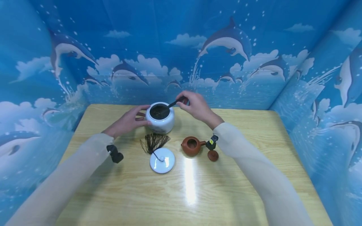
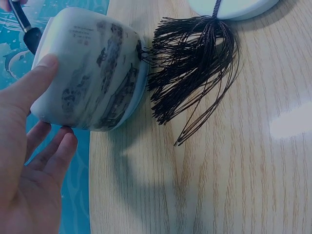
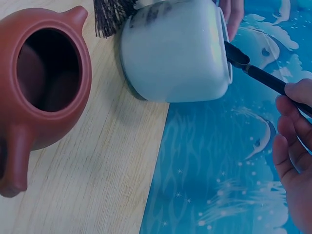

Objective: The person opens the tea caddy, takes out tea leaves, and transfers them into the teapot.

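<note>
Near the table's far edge stands a white porcelain jar (image 1: 164, 125) with a dark landscape print and an uncovered mouth. Its left side is held by my left hand (image 1: 130, 121), the thumb on the near side and the fingers around the far side. My right hand (image 1: 196, 106) pinches the black handle of a small scoop (image 3: 265, 78). The scoop slants down to the left, its dark head at the jar's mouth. Dark contents show inside the jar, too unclear to identify. In the left wrist view the thumb (image 2: 39, 80) lies against the jar wall.
A white lid (image 1: 161, 166) with a dark tassel (image 1: 154, 141) lies in front of the jar. To the right sit an uncovered reddish-brown clay teapot (image 1: 185, 149) and its small lid (image 1: 213, 155). A blue dolphin-print curtain (image 1: 181, 47) surrounds the wooden table (image 1: 135, 191).
</note>
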{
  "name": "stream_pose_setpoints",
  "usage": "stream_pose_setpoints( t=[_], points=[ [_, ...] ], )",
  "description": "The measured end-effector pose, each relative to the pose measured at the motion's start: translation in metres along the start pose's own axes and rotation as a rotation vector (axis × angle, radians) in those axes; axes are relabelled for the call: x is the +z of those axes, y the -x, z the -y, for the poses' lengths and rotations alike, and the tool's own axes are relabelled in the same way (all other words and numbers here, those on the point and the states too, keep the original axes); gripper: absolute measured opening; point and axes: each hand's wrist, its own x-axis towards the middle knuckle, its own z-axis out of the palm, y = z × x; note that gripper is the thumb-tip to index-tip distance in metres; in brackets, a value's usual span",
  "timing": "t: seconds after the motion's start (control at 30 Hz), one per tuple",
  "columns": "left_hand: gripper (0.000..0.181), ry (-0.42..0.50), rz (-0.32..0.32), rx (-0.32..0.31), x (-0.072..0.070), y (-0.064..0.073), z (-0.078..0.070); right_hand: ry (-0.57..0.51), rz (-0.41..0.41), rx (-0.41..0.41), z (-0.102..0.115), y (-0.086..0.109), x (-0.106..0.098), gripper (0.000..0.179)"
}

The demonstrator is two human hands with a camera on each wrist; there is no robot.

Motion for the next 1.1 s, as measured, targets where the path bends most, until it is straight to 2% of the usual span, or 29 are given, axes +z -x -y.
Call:
stream_pose_setpoints(
  t=[0.27, 0.57, 1.1],
  points=[
    [0.086, 0.005, 0.013, 0.007, -0.001, 0.000, -0.001, 0.134, 0.007, -0.082, 0.004, -0.009, 0.011, 0.020],
    [0.086, 0.001, 0.006, 0.009, -0.001, -0.003, 0.001, 0.278, 0.104, -0.108, 0.008, -0.016, 0.023, 0.024],
    [0.089, -0.009, 0.012, -0.002, -0.001, -0.002, 0.000, 0.203, 0.163, -0.049, 0.003, -0.019, 0.037, 0.024]
  ],
)
